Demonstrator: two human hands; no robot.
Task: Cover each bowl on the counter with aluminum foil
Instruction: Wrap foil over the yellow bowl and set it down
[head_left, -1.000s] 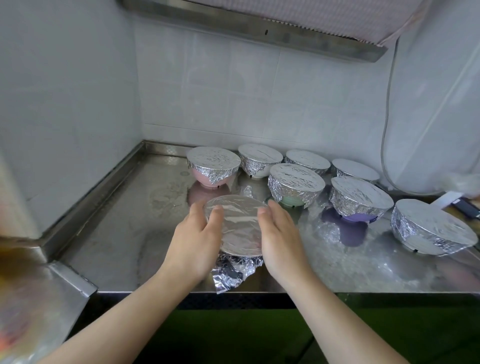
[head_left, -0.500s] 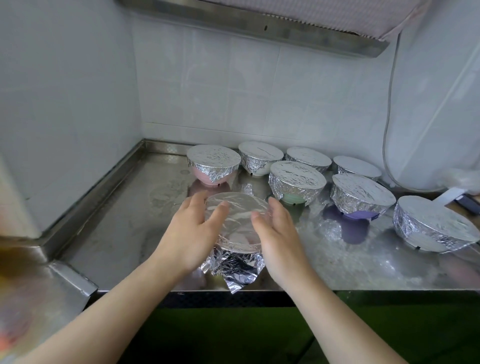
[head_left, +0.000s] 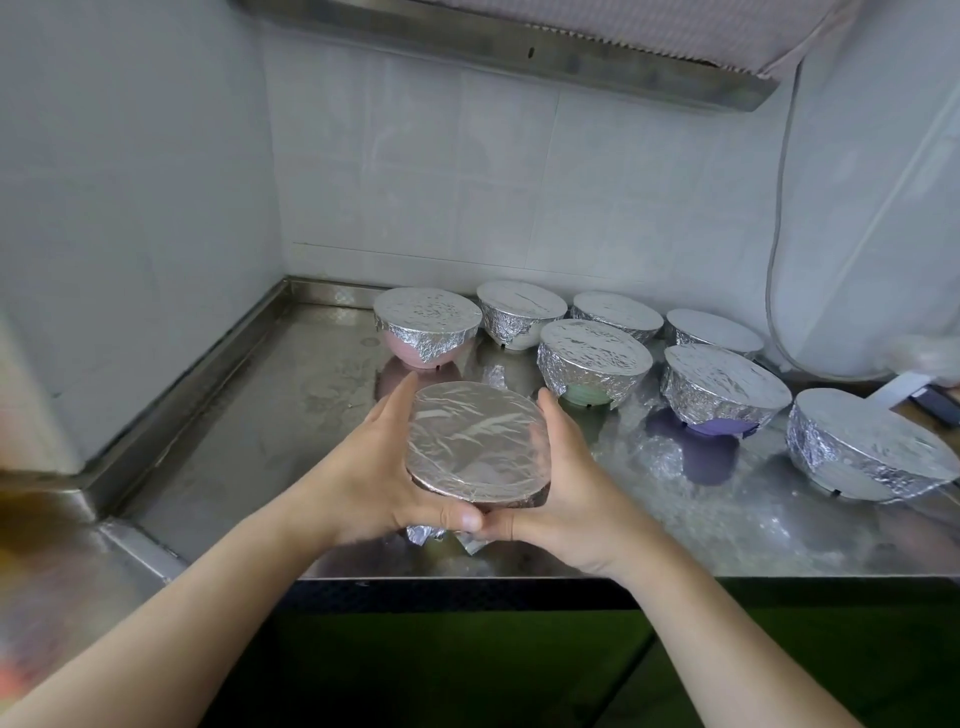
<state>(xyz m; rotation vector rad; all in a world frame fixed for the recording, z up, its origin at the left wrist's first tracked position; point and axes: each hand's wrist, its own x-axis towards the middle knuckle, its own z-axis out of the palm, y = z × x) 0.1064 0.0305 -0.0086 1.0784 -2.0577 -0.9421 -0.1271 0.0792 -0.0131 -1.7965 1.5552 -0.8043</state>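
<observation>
Both hands cup a foil-covered bowl near the front edge of the steel counter: the left hand wraps its left side and the right hand its right, fingers curled round the wall, thumbs meeting at the near rim, pressing the foil down. Loose foil tips poke out just below the thumbs.

Seven more foil-topped bowls stand beyond and to the right of the grip. Just behind the left fingertips is a pink bowl; just past the right fingertips, a green bowl. Farther right are a purple bowl and a larger one, well apart from the hands. Three others line the back wall, their colours mostly hidden by foil. A white cable hangs down the wall at far right
</observation>
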